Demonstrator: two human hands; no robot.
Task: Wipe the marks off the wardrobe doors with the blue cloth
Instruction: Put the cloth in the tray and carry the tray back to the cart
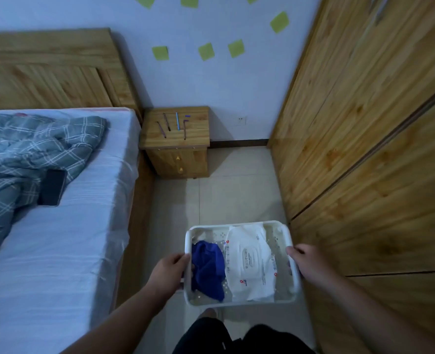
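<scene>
1. Only the head view here, looking down a narrow strip of floor between the bed [58, 238] and the wardrobe doors [364, 154].
2. The left hand [171, 272] has its fingers curled over the left rim of a white plastic basket [239, 224]. The right hand [305, 264] is wrapped round the right rim the same way. So both hands are gripping the basket and it's held up off the floor.
3. The blue cloth [207, 269] is bunched up in the left side of the basket, just beside the left hand. A white pack of wet wipes [249, 264] lies next to it, touching it.
4. The doors are right alongside the basket on the right. They're a bit blurry, so I can't make out any marks from here.
5. What could go wrong, my guess:
   - Neither hand is free. Let go with one to grab the cloth and the basket probably tips, and the wipes slide out.
   - The wipes pack is the bigger thing in there, so a quick grab could land on that rather than the cloth.
   - It's tight in there, so swinging the basket round could knock it against the doors.
6. Further back there's a wooden nightstand [177, 134] with a few pens on it, and a phone [53, 187] on the bed.
</scene>
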